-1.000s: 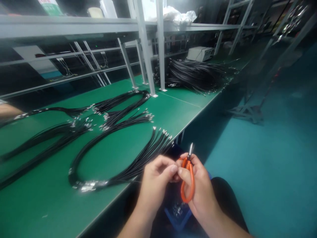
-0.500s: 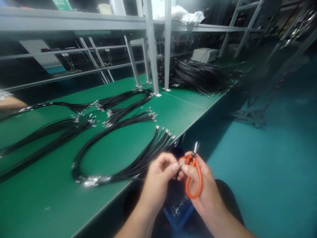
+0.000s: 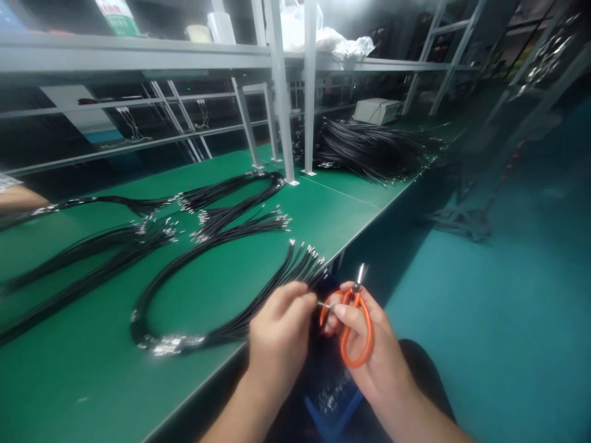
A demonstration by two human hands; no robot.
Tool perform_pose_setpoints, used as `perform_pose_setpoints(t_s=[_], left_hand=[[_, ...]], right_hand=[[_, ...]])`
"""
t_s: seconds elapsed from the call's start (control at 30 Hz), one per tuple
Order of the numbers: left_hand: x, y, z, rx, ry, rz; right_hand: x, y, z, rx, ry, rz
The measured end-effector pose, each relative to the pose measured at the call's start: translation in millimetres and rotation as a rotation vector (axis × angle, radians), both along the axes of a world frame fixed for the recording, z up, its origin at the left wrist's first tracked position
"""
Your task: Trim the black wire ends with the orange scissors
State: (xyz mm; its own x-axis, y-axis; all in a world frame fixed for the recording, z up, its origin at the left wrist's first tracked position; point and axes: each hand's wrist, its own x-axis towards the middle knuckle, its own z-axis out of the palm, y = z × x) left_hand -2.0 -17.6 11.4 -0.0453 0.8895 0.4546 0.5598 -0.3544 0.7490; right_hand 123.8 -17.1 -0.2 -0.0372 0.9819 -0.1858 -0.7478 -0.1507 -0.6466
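My right hand (image 3: 364, 344) is closed around small orange-handled scissors (image 3: 354, 326), blades pointing up and away. My left hand (image 3: 277, 332) is pinched shut just left of them, its fingertips on a thin metal-tipped wire end (image 3: 323, 305) that reaches toward the scissors. Both hands hover off the front edge of the green bench (image 3: 92, 381), over my lap. A looped bundle of black wires with metal terminals (image 3: 207, 271) lies on the bench just beyond my left hand.
More black wire bundles (image 3: 115, 246) lie across the bench to the left, with a big heap (image 3: 369, 147) at the far end by a white box (image 3: 376, 111). Grey shelf posts (image 3: 281, 104) stand on the bench. Another person's arm (image 3: 18, 198) shows at far left. A blue bin (image 3: 332, 400) sits below my hands.
My left hand has drawn slightly left, away from the right, so a short stretch of wire shows between them. The scissors stay in my right hand.
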Motion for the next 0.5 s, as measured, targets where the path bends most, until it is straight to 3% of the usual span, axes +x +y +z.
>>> perform_pose_setpoints(t_s=[0.17,0.5], left_hand=[[-0.4,-4.0,-0.8,-0.347,-0.242,-0.282],[2.2,1.9,-10.7,-0.455,-0.429,-0.262]], right_hand=[[-1.7,0.9,0.9,0.008,0.026,0.002],[1.0,8.5,1.3,0.047,-0.094,-0.023]])
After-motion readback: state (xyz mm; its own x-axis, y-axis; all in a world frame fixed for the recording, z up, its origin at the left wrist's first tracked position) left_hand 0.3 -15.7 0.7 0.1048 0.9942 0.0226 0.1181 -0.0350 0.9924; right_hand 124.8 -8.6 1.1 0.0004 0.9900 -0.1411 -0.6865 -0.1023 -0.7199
